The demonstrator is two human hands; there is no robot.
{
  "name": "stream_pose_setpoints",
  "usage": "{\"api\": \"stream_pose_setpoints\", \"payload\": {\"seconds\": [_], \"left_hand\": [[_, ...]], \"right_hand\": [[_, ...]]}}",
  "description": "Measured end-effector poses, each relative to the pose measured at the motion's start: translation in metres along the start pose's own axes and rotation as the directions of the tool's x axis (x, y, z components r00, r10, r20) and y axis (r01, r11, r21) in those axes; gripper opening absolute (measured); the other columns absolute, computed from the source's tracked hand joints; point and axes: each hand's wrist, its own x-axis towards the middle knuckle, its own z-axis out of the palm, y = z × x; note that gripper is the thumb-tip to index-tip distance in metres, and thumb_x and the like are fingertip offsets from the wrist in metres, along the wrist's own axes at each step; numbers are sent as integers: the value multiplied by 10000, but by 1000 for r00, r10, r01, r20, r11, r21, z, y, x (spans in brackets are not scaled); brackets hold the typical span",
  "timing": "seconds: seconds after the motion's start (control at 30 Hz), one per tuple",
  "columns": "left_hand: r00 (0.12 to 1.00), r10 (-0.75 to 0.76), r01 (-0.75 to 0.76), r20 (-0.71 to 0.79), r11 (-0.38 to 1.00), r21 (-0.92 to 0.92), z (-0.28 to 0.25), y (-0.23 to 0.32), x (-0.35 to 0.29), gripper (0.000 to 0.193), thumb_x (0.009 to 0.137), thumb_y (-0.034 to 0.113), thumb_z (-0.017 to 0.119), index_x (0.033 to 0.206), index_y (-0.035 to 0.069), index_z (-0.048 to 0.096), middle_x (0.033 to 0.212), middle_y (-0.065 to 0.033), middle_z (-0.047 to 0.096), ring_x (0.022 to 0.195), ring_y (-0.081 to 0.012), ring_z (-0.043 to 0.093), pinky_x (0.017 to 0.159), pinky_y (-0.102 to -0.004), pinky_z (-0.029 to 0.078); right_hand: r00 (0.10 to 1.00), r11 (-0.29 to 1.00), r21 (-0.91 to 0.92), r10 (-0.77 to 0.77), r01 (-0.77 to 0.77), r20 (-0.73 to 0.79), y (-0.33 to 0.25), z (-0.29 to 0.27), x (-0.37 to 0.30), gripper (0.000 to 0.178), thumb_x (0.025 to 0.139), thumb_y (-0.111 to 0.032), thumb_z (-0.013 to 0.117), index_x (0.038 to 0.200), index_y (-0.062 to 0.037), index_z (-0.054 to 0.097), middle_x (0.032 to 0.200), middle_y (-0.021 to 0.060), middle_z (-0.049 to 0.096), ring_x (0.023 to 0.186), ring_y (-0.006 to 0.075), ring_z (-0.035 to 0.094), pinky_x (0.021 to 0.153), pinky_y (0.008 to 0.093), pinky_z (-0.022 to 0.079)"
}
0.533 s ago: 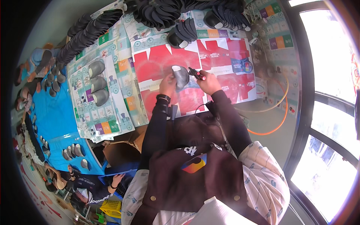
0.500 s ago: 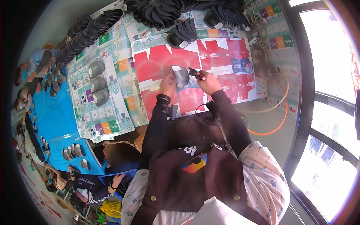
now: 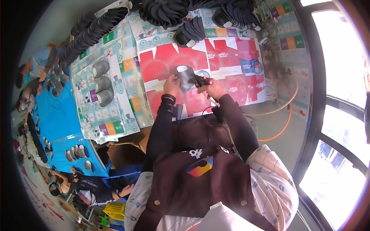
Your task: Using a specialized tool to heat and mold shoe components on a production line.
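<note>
Above the red printed sheet (image 3: pixel 173 59), a dark curved piece (image 3: pixel 186 79) was gripped at its left side by the fingers of the left hand (image 3: pixel 172 85). The right hand (image 3: pixel 215 89) had its fingers closed around a black tool (image 3: pixel 200 80) with red parts, its front end just beside the piece; whether they touched, I could not tell. Three similar pieces (image 3: pixel 103 83) lay further left on teal-and-white sheets (image 3: pixel 88 119), and a nested stack (image 3: pixel 192 30) rested beyond.

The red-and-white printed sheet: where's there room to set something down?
Free: the sheet right of the right hand, and its upper left, between the left hand and the small dark stack. Crowded: its middle, with both hands, the grey piece and the black tool.
</note>
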Motion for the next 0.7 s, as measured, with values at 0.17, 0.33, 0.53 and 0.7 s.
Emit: {"api": "stream_pose_setpoints", "payload": {"seconds": [0.17,0.33,0.53,0.7], "left_hand": [[994,1,-5,113,999,39,-18,0,-2,442,914,195,736,1293,3,615,1006,-104,732,817,-188,730,682,-309,571],[970,-148,193,195,952,-236,-53,1,-13,409,965,147,663,1336,6,561,1144,-137,680,908,-231,715,752,-321,592],[949,-260,310,179,872,-379,-87,10,-34,389,971,152,642,1332,32,562,1207,-140,668,997,-238,696,808,-331,566],[943,-287,331,167,859,-390,-86,21,-39,378,983,172,632,1328,33,561,1216,-139,664,1011,-242,691,852,-348,555]], "right_hand": [[995,998,59,33,-28,-90,-14,-9,15,245,791,-173,644,936,18,693,750,157,720,666,264,709,546,385,562],[992,993,-42,-113,111,-56,0,-26,43,239,742,-208,642,833,10,675,656,175,668,596,288,680,597,416,515],[992,992,14,-128,128,9,4,-39,51,216,701,-203,652,681,11,633,567,145,625,530,245,641,530,382,481],[964,965,-75,-241,250,112,20,-42,61,219,671,-203,646,619,8,620,564,136,627,544,260,645,535,387,485]]}}
